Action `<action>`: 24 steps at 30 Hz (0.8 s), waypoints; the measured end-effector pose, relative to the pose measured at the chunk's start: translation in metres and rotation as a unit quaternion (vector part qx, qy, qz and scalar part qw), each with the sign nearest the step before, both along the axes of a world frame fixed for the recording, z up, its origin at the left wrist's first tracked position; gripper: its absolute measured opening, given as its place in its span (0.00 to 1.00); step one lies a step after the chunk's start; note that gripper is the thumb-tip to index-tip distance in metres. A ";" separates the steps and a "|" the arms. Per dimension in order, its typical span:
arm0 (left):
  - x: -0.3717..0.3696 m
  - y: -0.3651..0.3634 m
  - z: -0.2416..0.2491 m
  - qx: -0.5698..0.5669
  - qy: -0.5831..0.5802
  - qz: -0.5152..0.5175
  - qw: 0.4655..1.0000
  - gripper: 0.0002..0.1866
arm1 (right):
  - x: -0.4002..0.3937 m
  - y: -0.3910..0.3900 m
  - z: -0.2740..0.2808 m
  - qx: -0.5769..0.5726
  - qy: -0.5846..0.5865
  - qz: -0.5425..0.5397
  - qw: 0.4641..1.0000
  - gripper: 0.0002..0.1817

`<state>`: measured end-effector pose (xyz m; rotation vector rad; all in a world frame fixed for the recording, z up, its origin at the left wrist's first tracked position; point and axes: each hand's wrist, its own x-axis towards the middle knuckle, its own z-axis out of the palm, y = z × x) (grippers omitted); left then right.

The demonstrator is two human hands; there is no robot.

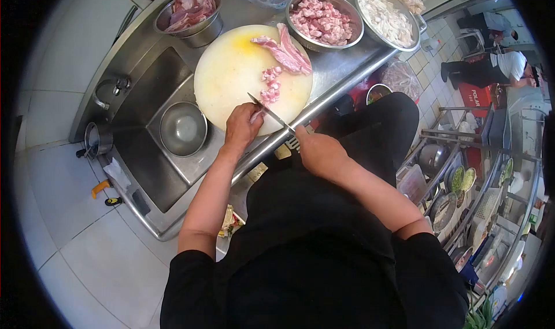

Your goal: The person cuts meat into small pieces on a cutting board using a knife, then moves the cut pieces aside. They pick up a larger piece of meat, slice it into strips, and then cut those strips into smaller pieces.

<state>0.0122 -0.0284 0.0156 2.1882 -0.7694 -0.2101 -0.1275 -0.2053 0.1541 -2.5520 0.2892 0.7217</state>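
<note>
My right hand (322,153) is closed round the handle of a knife (272,112), whose blade points up and left over the near part of the round white cutting board (222,86). On the blade's left side, the fingers of my left hand (243,124) are curled against the board, pinching a piece of pink meat (256,115) that they mostly hide. Small diced meat (270,86) lies in a short line just beyond the blade. Farther back on the board rest larger raw meat strips (287,51).
Behind the board stand a bowl of diced meat (324,21), a bowl of white slices (386,17) and a metal container of meat slabs (189,11). A sink (151,74) with a metal bowl (183,129) is at left. Shelving (462,141) and another person (491,69) are at right.
</note>
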 end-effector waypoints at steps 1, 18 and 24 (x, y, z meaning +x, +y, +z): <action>0.000 0.000 0.000 -0.003 0.003 0.000 1.000 0.11 | 0.006 0.002 -0.004 0.005 0.004 0.000 1.000 0.14; -0.010 -0.004 -0.020 -0.032 -0.070 0.030 0.997 0.11 | -0.008 -0.002 -0.026 0.033 0.002 -0.036 0.999 0.12; -0.013 -0.006 -0.017 -0.045 -0.082 0.012 0.996 0.10 | 0.036 0.009 -0.052 0.039 -0.058 -0.029 0.997 0.16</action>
